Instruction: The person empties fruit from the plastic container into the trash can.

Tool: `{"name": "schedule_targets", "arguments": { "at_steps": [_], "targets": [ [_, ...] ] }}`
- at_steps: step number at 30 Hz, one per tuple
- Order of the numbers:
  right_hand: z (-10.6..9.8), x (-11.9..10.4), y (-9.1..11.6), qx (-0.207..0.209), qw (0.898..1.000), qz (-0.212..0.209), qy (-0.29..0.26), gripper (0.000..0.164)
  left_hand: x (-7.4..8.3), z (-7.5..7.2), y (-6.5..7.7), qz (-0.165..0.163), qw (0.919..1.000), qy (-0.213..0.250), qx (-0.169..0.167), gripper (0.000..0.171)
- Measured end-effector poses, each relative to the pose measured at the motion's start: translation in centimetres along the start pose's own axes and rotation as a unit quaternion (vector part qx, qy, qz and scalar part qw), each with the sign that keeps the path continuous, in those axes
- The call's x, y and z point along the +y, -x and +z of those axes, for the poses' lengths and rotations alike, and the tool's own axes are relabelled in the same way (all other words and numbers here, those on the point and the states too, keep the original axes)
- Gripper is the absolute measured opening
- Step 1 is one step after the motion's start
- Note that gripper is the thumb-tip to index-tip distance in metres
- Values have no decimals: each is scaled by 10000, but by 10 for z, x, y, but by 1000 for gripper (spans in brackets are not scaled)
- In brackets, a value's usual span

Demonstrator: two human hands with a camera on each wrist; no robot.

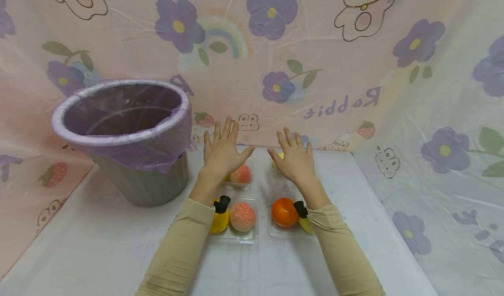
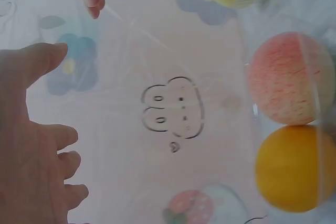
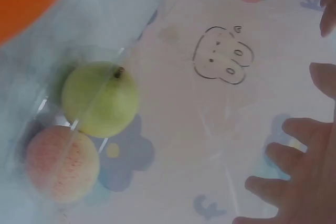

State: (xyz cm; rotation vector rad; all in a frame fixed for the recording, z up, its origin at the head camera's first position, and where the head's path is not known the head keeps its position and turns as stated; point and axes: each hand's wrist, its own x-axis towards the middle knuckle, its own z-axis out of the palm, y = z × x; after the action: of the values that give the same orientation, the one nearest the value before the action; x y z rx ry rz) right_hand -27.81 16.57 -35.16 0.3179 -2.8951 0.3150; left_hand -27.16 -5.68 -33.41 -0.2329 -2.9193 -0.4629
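Observation:
Both hands are held up over the table with fingers spread and nothing in them. My left hand (image 1: 222, 153) is above the far left see-through plastic tray (image 1: 248, 185), where a peach (image 1: 241, 174) and a yellow-orange fruit (image 2: 294, 169) lie side by side. My right hand (image 1: 297, 161) partly covers a green fruit with a stem (image 3: 100, 99), which sits next to another peach (image 3: 63, 164). Below the wrists, the near left tray (image 1: 248, 238) holds a yellow fruit (image 1: 219, 223) and a peach (image 1: 242, 217). An orange (image 1: 284, 213) and a yellow-green fruit (image 1: 306, 225) lie in the near right tray (image 1: 277, 232).
A grey bin (image 1: 147, 184) with a purple liner (image 1: 169, 145) stands left of the trays. Patterned sheeting (image 1: 236, 81) hangs behind and beside the white table (image 1: 110, 248). A small black device (image 1: 222, 203) is worn at the left wrist, another (image 1: 300, 209) at the right.

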Motion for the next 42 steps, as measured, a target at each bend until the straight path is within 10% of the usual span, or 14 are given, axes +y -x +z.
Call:
{"name": "schedule_targets", "arguments": {
  "at_steps": [19,33,42],
  "targets": [
    [-34,5,24,790,9946,-518,-434,72,-15,-83,46,747,9892,-595,1111,95],
    [-21,59,65,927,9916,-324,-845,67,-87,-131,90,558,9848,-585,1539,96],
    [-4,98,85,-15,9935,-309,-1098,61,-145,-159,117,205,9897,-568,1301,95]
  ]
}}
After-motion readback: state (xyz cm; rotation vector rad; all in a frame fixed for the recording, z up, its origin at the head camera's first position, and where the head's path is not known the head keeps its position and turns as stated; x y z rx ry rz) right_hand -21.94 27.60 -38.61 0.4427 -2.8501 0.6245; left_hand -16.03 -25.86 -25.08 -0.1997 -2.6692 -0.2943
